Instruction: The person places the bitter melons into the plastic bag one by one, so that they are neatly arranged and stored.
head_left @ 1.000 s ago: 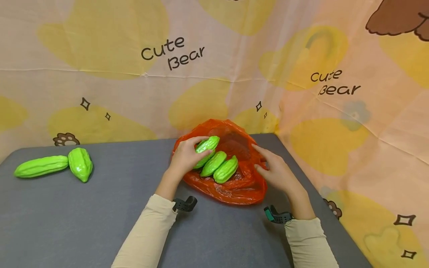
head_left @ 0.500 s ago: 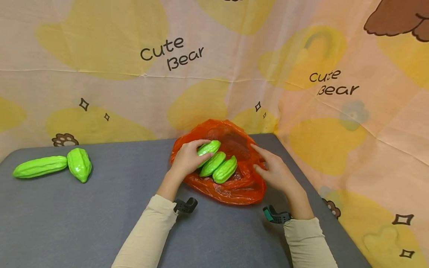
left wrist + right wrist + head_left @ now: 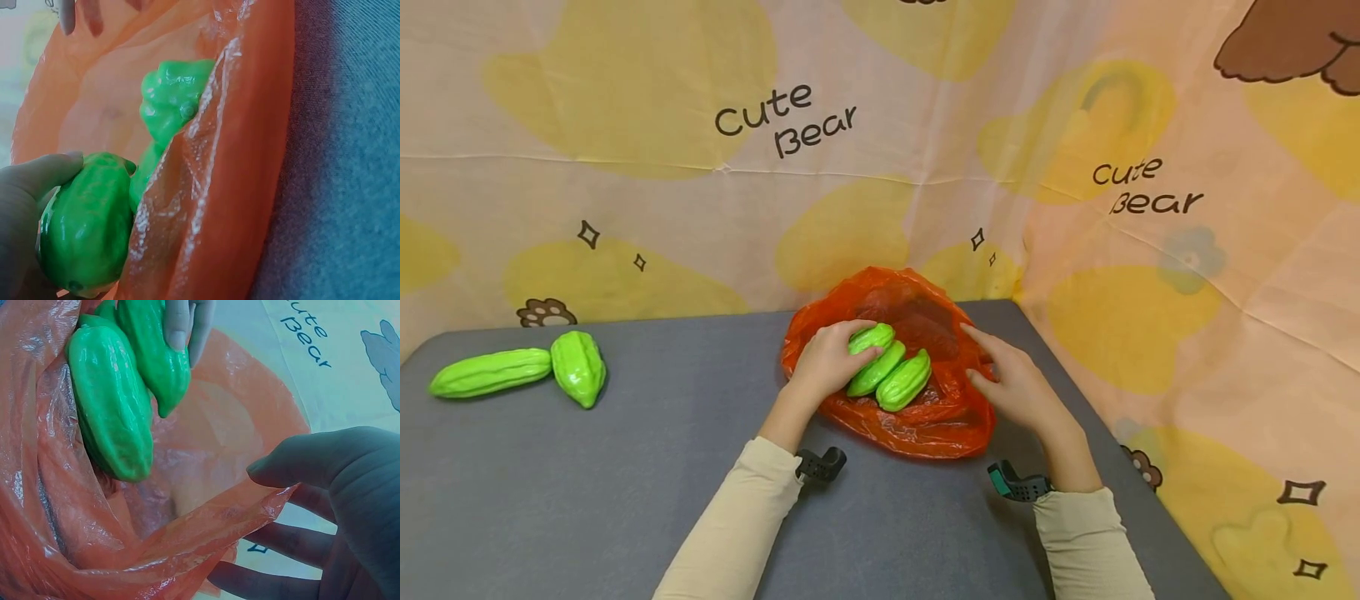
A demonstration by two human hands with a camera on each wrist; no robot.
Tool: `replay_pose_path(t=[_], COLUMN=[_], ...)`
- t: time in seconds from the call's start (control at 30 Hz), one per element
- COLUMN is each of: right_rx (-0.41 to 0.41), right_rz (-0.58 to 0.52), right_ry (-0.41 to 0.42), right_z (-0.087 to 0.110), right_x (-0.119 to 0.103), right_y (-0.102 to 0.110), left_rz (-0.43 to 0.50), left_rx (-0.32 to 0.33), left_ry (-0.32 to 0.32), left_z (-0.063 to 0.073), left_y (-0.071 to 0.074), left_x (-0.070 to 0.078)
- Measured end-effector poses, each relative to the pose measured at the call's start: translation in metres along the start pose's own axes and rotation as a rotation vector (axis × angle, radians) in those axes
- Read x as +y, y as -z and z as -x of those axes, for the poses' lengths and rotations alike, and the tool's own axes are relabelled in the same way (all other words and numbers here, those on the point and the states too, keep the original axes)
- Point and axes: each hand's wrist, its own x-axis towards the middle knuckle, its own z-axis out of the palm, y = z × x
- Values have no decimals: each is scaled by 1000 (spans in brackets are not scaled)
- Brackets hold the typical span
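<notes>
An orange-red plastic bag (image 3: 917, 429) lies with its mouth wide at the back of the table. My left hand (image 3: 831, 362) grips a green bitter melon (image 3: 874, 336) inside it, its thumb along one side. In the left wrist view that bitter melon (image 3: 87, 228) is seen end-on, partly covered by the hand. Close beside it in the bag are two more, a middle bitter melon (image 3: 877, 369) and a right bitter melon (image 3: 905, 381). My right hand (image 3: 1018, 375) holds the bag's right rim, thumb (image 3: 281, 465) on the inner side and fingers (image 3: 294, 540) outside.
Two more green bitter melons lie at the far left of the grey table (image 3: 587, 500): a long one (image 3: 492, 373) and a shorter one (image 3: 578, 368), end to side. A printed cloth wall (image 3: 700, 217) stands behind the bag, another at the right.
My left hand has moved slightly right and down with the bitter melon, bringing it against the other two in the bag. The right hand stays at the bag's rim.
</notes>
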Motion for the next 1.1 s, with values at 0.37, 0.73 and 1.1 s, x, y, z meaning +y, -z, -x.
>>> replay_pose_path(t=[0.37,0.73,1.1], right_rx=[-2,-4,3], right_rz=[11,7,8], right_ry=[8,9,6], right_z=[0,0,1], right_x=[1,1,0], right_y=[1,2,4], left_rz=[1,-8,-5], left_rx=[-22,-49,-24], left_ry=[-46,-43,-49], left_z=[1,1,3], left_y=[2,5,9], left_x=[-1,-2,0])
